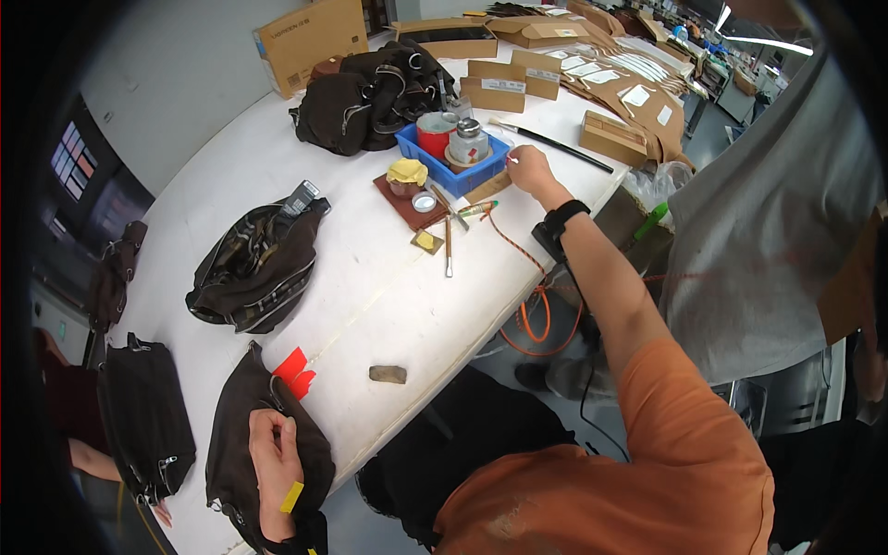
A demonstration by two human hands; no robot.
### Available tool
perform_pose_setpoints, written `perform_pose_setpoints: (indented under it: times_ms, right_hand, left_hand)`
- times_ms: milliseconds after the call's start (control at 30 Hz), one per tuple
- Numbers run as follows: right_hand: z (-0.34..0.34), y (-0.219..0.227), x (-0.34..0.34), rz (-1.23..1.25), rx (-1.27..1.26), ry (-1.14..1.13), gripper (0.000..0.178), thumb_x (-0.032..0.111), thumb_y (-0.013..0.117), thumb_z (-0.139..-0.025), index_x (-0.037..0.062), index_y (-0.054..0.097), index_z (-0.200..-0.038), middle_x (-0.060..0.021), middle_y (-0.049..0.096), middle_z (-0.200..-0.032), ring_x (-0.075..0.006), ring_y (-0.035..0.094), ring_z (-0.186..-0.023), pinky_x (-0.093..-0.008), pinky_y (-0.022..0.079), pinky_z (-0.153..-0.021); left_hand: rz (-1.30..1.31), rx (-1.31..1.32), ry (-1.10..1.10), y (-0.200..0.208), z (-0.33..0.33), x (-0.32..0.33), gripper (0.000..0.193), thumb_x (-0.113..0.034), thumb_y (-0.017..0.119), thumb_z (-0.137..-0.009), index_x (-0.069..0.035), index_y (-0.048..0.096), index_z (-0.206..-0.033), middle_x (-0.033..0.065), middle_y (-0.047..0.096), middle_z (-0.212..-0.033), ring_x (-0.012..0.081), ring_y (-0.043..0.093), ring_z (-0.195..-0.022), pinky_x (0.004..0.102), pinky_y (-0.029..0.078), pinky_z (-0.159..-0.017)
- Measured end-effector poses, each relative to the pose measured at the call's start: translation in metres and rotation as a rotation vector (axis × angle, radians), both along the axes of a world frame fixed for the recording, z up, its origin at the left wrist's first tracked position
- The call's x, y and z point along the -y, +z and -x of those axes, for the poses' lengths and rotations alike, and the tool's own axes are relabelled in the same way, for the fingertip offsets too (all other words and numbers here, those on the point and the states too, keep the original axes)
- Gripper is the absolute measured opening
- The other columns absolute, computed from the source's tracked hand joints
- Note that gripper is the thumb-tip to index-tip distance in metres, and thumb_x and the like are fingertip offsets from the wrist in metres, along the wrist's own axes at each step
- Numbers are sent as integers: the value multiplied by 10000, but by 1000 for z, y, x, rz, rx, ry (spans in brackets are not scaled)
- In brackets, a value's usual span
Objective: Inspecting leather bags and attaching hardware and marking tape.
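At the lower left of the table lies a dark brown zippered bag [231,435]. My left hand [276,458] rests on it with the fingers curled in against the fabric; the fingertips are partly hidden. Far off, my right arm is stretched out, and my right hand [534,173] is closed beside the right end of a blue plastic tray [476,176]. A small pale tip shows at its fingers, too small to name. In the tray stand a red container [435,139] and a metal-topped bottle [469,143]. A red patch [294,373] sits beside the bag.
An open dark bag [259,268], another bag [148,416] and a bag pile [370,102] lie around. Near the tray are a yellow-covered jar [405,176], a wooden-handled tool [449,245] and a black brush [560,145]. A brown block [388,374] lies near the table edge. A person in grey [731,240] stands right.
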State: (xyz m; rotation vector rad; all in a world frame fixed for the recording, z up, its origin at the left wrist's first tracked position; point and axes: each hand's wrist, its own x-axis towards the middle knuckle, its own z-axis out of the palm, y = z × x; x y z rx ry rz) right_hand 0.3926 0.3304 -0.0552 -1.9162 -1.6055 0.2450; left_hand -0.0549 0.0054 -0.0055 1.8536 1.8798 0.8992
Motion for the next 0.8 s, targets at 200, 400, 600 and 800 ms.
perform_pose_setpoints:
  times_ms: [200,400,600,800]
  right_hand:
    - [-23,-31,-34,29,190,25,213,96,675,-761,-24,660,-936,-241,651,-990,-385,624,-962,-428,504,-837]
    - [-18,-31,-31,126,180,-18,304,160,747,-719,-14,679,-959,-216,674,-939,-329,652,-916,-372,512,-804]
    - [-34,-18,-26,359,-640,-118,110,91,685,-774,-11,646,-795,-136,666,-729,-203,642,-594,-307,523,-512]
    - [-32,-19,7,391,-1899,193,145,53,543,-857,-62,548,-945,-43,572,-694,-91,517,-506,-186,463,-454]
  left_hand:
    - [-23,99,0,-10,7,1,89,-9,543,-890,-1,481,-828,76,453,-834,163,435,-703,264,368,-623]
    - [-42,104,-8,-17,14,2,86,-11,547,-889,-2,484,-831,76,456,-827,165,438,-716,260,364,-636]
    - [47,264,48,-24,18,1,73,-8,528,-900,-6,492,-837,47,444,-831,124,418,-708,236,351,-628]
    - [23,324,66,-30,18,1,62,2,524,-894,-1,494,-840,36,435,-832,103,393,-697,227,339,-618]
